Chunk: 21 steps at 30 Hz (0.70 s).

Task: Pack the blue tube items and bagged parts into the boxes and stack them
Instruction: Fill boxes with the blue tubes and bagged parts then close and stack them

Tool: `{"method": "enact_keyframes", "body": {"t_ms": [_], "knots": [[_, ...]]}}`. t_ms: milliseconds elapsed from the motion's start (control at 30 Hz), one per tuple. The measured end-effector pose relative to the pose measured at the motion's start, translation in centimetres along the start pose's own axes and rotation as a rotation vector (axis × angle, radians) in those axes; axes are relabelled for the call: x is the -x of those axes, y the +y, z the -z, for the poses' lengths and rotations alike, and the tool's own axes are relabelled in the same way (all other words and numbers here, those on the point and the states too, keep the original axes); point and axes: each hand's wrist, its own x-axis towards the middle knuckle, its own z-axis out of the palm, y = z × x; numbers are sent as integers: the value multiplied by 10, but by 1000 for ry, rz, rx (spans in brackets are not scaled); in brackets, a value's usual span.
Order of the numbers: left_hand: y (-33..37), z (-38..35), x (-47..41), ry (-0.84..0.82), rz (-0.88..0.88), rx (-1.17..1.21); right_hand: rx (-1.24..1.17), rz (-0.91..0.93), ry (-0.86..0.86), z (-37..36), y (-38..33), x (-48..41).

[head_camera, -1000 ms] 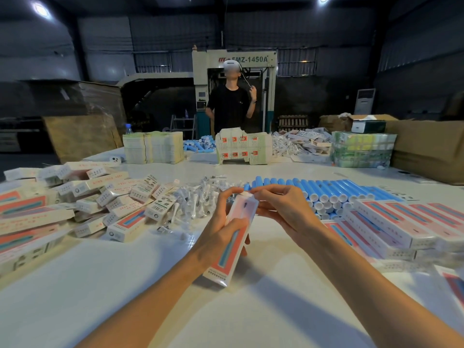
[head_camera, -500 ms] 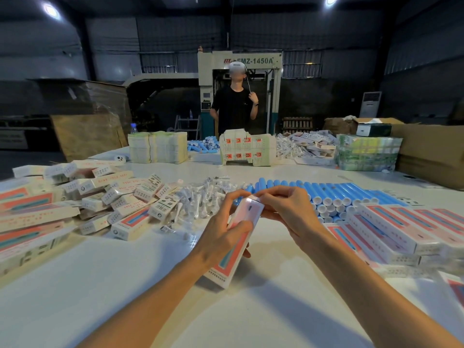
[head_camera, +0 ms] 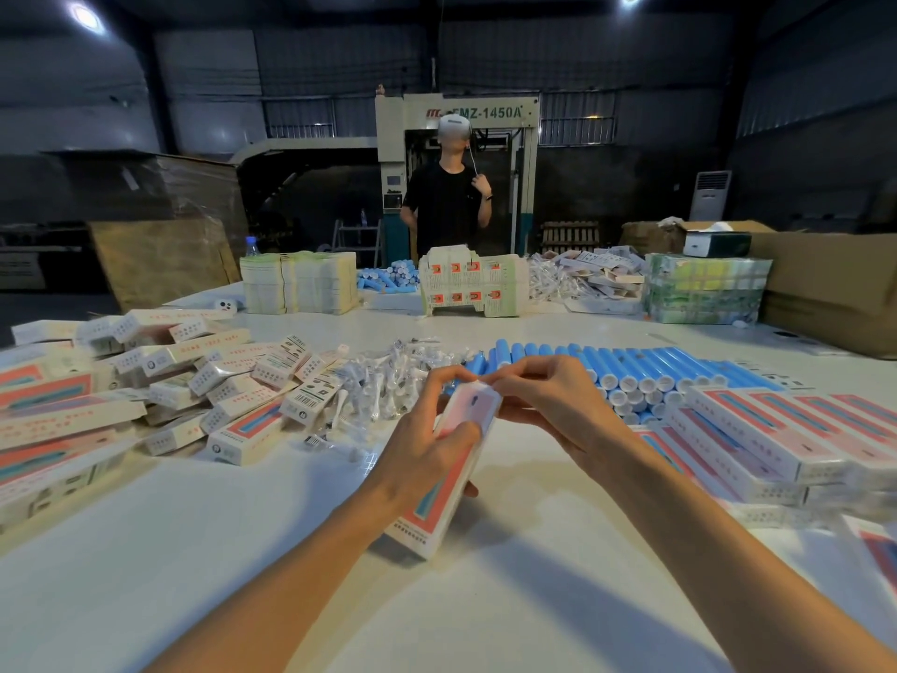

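Your left hand (head_camera: pixel 427 459) wraps round the middle of the box (head_camera: pixel 439 497), just in front of you over the white table (head_camera: pixel 194 551). The box is thin card, so it is likely light and will dent if you squeeze hard. Hold it by its long flat sides. Its low end is near you, down by the table, and its long side tilts up and away from you. Your right hand (head_camera: pixel 548 405) pinches the top end. Farther off lie the bagged parts (head_camera: pixel 388 381) and the blue tubes (head_camera: pixel 631 366), round and likely to roll.
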Motion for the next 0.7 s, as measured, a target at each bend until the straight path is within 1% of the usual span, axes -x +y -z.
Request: {"method": "enact_keyframes", "body": {"t_ms": [133, 300, 400, 567, 700], "knots": [[0, 2, 0, 6, 8, -37, -34, -55, -57, -1, 2, 0], [1, 6, 1, -85, 65, 95, -70, -156, -89, 5, 0, -2], [2, 5, 0, -100, 51, 86, -49, -155, -57, 6, -2, -2], [5, 2, -1, -103, 48, 74, 21, -121, 55, 1, -4, 0], [9, 2, -2, -97, 41, 18, -10, -109, 23, 0, -5, 2]]}}
